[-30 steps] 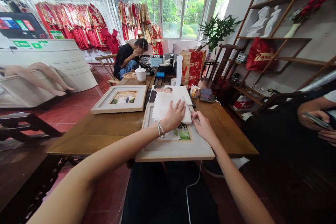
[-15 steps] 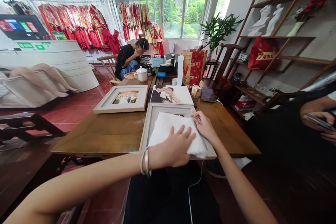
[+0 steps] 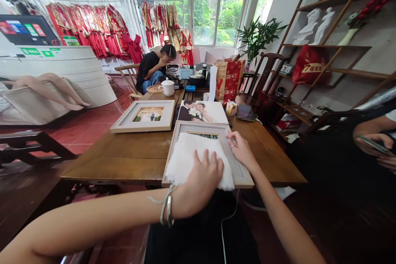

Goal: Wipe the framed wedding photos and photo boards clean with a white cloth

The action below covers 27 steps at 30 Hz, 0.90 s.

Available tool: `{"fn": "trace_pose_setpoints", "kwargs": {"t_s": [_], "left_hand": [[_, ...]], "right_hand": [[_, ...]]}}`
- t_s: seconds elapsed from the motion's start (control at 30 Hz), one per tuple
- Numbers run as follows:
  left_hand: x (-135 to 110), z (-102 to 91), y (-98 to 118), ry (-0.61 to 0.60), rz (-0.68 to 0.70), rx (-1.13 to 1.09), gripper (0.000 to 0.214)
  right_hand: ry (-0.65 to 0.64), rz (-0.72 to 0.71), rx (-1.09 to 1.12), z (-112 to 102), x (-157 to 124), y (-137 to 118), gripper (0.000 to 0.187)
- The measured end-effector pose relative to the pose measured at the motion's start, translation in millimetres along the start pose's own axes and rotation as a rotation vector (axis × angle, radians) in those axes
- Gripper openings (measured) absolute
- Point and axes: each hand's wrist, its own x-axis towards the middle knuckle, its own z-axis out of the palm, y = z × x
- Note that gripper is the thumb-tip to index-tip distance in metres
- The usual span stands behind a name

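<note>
My left hand (image 3: 199, 183) lies flat on a white cloth (image 3: 188, 154), its fingers stretched out and slightly apart. Beneath the cloth is a light wooden picture frame (image 3: 243, 179) with a pale mat, at the near edge of the table. The cloth covers most of the picture, leaving a dark strip visible at the top. At the frame's right side, my right hand (image 3: 243, 150) has its fingers curled round the edge. Just behind lies a photo print (image 3: 215, 111) of a couple.
A second framed picture (image 3: 123, 123) lies on the wooden table (image 3: 123, 156) to the left. Farther back are a white lidded cup (image 3: 168, 88), a paper bag (image 3: 229, 80) and a seated person (image 3: 151, 68). On the right, another person's hand (image 3: 373, 142) holds a phone.
My left hand has slid the cloth left and toward me across the frame, baring more of the right mat and the picture's top. My right hand stays at the frame's edge.
</note>
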Motion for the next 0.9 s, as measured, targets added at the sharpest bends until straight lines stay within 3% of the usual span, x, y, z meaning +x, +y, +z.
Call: {"fn": "trace_pose_setpoints", "kwargs": {"t_s": [0.1, 0.17, 0.37, 0.47, 0.67, 0.9], "left_hand": [[25.1, 17.1, -27.6, -0.014, -0.125, 0.04, 0.045], [41.0, 27.8, -47.0, 0.019, -0.135, 0.038, 0.047], [72.4, 44.2, -88.2, 0.138, -0.028, 0.028, 0.048], [79.0, 44.5, -100.0, 0.136, 0.033, -0.021, 0.058], [69.7, 38.7, -95.7, 0.019, 0.056, -0.074, 0.062], [25.2, 14.4, -64.2, -0.072, 0.088, -0.096, 0.058]], "right_hand": [[0.006, 0.009, 0.003, 0.4, -0.3, -0.4, 0.011], [0.0, 0.008, 0.005, 0.2, -0.3, -0.7, 0.011], [-0.016, 0.002, 0.007, -0.7, -0.8, -3.2, 0.011], [-0.018, -0.001, 0.006, -0.9, -0.9, -3.4, 0.011], [-0.016, 0.0, -0.022, -1.2, -0.5, -3.0, 0.012], [0.004, 0.002, -0.015, -0.4, -0.5, -4.5, 0.012]]}}
